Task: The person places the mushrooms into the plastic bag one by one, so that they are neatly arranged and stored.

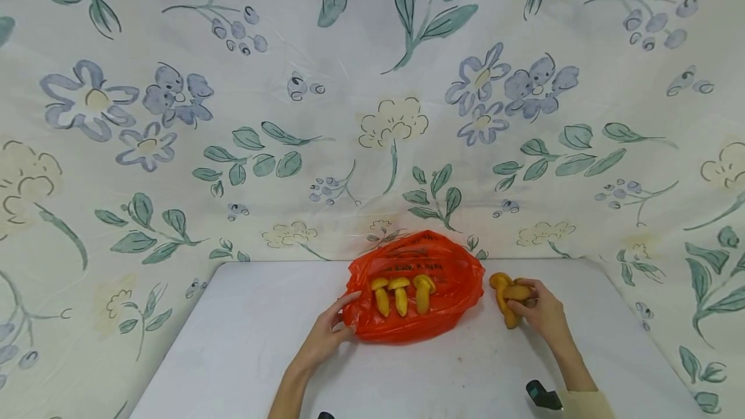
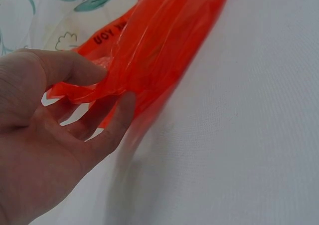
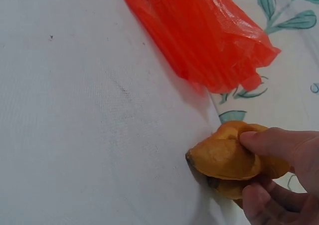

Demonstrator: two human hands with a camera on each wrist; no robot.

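A red plastic bag (image 1: 454,296) with dark printing lies spread at the table's far side. Three yellow-brown mushrooms show in a row within its outline: a left one (image 1: 381,300), a middle one (image 1: 401,300) and a right one (image 1: 423,297). My left hand (image 1: 326,335) holds the bag's left edge; thumb above and fingers below in the left wrist view. To the bag's right, my right hand (image 1: 547,315) pinches a mushroom (image 3: 224,157) between thumb and fingers. Another mushroom (image 1: 510,321) lies beneath it, partly hidden; whether the fingers touch that one too I cannot tell.
The white table (image 1: 244,328) extends to both sides and in front of the bag. A floral cloth (image 1: 326,167) hangs behind it and along the sides. Near my right forearm is a dark device (image 1: 543,396); part of another dark object (image 1: 326,416) shows at the bottom edge.
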